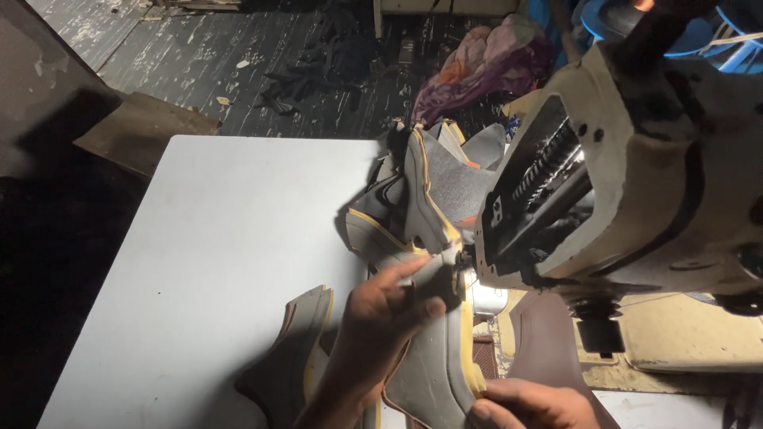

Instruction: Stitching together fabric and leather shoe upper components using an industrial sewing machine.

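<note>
The left hand (385, 314) pinches a grey curved shoe piece with a yellow edge (433, 357), its fingers (413, 270) closed on the top part, right by the needle end of the big cream sewing machine (636, 183). The right hand (532, 405) is low down and partly cut off by the picture edge; its fingers curl around the bottom rim of the same shoe piece. The needle itself is too dark and small to make out. Just above the left fingers sits a messy pile of more grey and yellow shoe pieces (429, 183), some hidden behind the machine. Below and to the left of the left hand lies a small stack of dark flat pieces (294, 349). All this rests on a pale grey desk (214, 262). Far past the fingers, the floor is dark, with a bundle of purple and orange cloth (485, 63).
</note>
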